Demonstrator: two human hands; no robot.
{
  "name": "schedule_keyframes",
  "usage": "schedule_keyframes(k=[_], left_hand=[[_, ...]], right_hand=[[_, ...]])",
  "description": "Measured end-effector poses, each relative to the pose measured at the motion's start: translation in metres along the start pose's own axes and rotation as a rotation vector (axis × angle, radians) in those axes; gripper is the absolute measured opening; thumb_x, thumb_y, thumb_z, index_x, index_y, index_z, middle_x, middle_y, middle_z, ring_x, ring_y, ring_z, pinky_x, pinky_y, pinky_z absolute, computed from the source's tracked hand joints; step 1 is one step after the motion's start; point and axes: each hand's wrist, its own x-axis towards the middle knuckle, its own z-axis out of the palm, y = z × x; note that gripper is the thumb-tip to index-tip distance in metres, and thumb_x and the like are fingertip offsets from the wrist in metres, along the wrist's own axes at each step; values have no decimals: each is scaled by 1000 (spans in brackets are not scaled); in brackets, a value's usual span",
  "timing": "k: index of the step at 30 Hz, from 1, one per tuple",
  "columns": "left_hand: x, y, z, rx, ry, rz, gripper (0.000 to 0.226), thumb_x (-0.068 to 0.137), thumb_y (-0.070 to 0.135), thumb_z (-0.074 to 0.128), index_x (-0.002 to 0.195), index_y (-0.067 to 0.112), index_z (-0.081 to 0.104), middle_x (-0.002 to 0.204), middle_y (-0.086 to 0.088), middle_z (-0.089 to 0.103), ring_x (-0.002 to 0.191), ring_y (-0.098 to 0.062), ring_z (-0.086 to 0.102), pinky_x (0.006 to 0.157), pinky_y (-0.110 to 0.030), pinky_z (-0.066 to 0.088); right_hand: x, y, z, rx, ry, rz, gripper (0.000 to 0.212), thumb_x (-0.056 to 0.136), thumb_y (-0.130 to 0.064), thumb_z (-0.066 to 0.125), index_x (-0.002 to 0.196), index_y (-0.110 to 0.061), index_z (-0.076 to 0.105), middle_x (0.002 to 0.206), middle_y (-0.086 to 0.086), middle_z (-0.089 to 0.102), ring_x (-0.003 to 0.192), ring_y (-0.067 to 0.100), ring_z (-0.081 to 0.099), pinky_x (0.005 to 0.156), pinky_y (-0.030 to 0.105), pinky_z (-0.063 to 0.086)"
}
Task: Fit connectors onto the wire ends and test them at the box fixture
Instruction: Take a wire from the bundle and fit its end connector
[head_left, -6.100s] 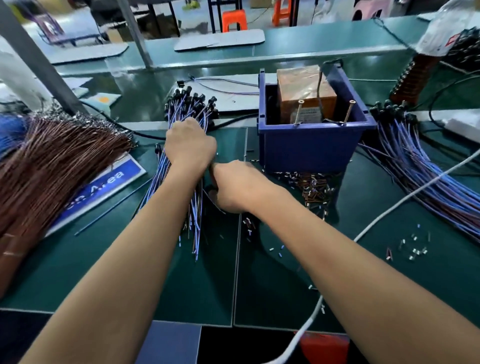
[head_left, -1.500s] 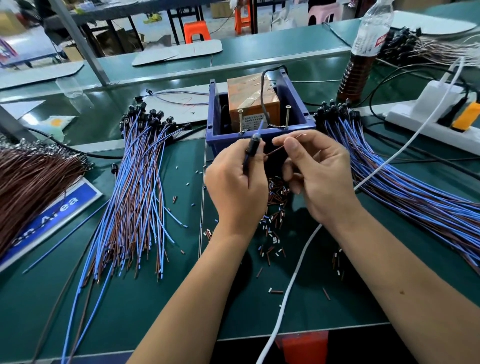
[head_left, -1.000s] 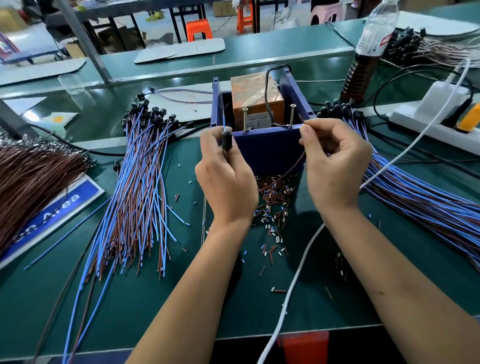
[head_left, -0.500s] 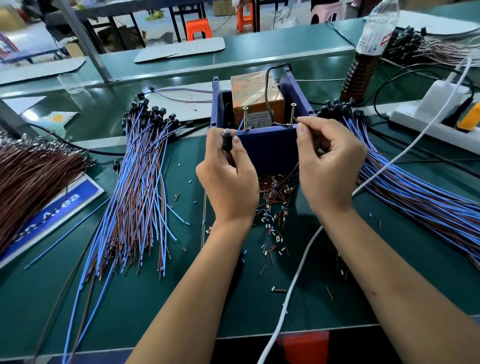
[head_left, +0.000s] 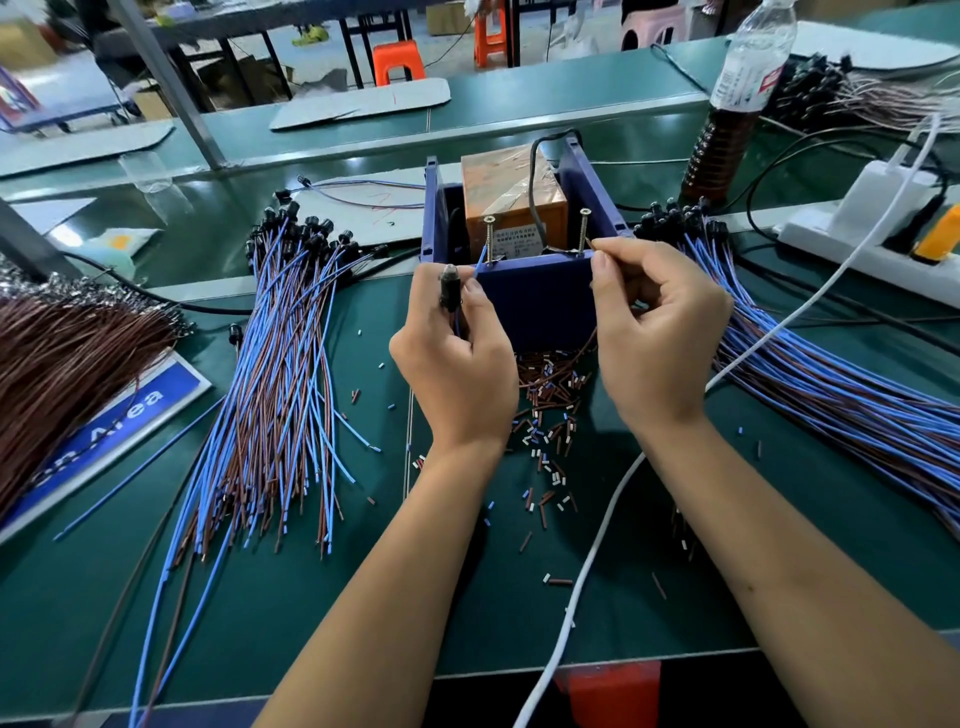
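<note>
While both hands sit at the front wall of the blue box fixture (head_left: 535, 306), the left hand (head_left: 457, 358) pinches a black connector (head_left: 450, 294) upright w/ its blue wire end (head_left: 480, 262) up at the left screw (head_left: 489, 240). Right hand (head_left: 654, 332) – grip pinching a thin brown wire (head_left: 590, 244) beside the right screw (head_left: 583, 231). Wire bundles (head_left: 275, 374) lie on the green tabletop (head_left: 311, 597) either side – cut bits (head_left: 545, 410) between the wrists.

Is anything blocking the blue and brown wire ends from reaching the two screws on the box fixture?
Nothing visible blocks them. The left hand holds the black connector, and the blue wire end already reaches the left screw. The right hand pinches the brown wire end beside the right screw of the box fixture.
</note>
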Motion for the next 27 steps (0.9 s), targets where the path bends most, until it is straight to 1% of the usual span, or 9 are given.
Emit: schedule_keyframes(k=[5, 9, 11, 13, 15, 16, 19, 24, 27], left_hand=[[-1, -1, 0, -14, -5, -9, 10, 96, 6, 58, 88, 6, 64, 65, 3, 58, 56, -17, 45, 53, -35, 39], [-1, -1, 1, -4, -18, 12, 10, 96, 5, 57, 92, 7, 65, 66, 2, 58, 55, -18, 44, 53, -35, 39], [-1, -2, 1, -6, -27, 18, 12, 97, 5, 56, 98, 8, 67, 67, 7, 56, 52, -13, 42, 51, -32, 36], [-2, -3, 2, -13, -33, 16, 17, 96, 4, 55, 106, 9, 69, 67, 12, 52, 52, -8, 42, 52, -23, 32], [-1, -4, 3, 1, -33, 20, 21, 96, 3, 56, 109, 10, 71, 67, 15, 50, 52, -5, 43, 55, -14, 30], [-1, -4, 3, 5, -33, 23, 21, 96, 4, 56, 108, 11, 72, 66, 16, 51, 52, -5, 43, 55, -13, 29], [-1, -3, 3, -7, -30, 24, 20, 96, 5, 55, 105, 11, 72, 68, 18, 57, 53, -6, 44, 54, -16, 31], [-1, -4, 3, -17, -23, 10, 20, 96, 6, 56, 104, 11, 73, 66, 18, 56, 52, -6, 42, 54, -16, 30], [-1, -3, 3, -34, -30, 0, 19, 97, 4, 55, 103, 10, 73, 68, 18, 56, 51, -5, 41, 54, -13, 28]], right_hand=[[1, 0, -1, -4, 3, -4, 16, 100, -14, 66, 103, -8, 80, 92, -1, 76, 83, 9, 70, 73, 26, 56], [1, 0, -1, -5, -1, -12, 15, 100, -13, 67, 102, -8, 81, 90, -2, 76, 80, 9, 69, 71, 26, 56], [0, 0, -1, -8, -1, -7, 15, 100, -14, 67, 102, -8, 80, 90, -1, 76, 80, 10, 69, 70, 27, 56], [1, 1, -1, -9, 5, -1, 15, 100, -14, 66, 102, -8, 80, 90, -1, 76, 80, 10, 69, 71, 28, 56], [1, 0, -1, -10, 5, 0, 16, 100, -14, 66, 102, -8, 80, 90, 0, 76, 79, 10, 69, 70, 28, 56], [1, 0, -1, -12, 2, -1, 16, 100, -14, 66, 102, -8, 80, 90, 0, 76, 78, 10, 69, 69, 28, 55], [1, 0, -1, -18, -6, -2, 16, 100, -13, 66, 102, -8, 80, 89, -1, 75, 77, 9, 68, 69, 26, 54], [1, 0, -1, -11, -4, 2, 16, 100, -14, 66, 102, -8, 80, 90, -1, 76, 81, 10, 69, 72, 27, 56], [1, 1, 0, -9, -7, 3, 16, 100, -14, 65, 102, -8, 80, 90, -1, 76, 80, 10, 69, 71, 28, 56]])
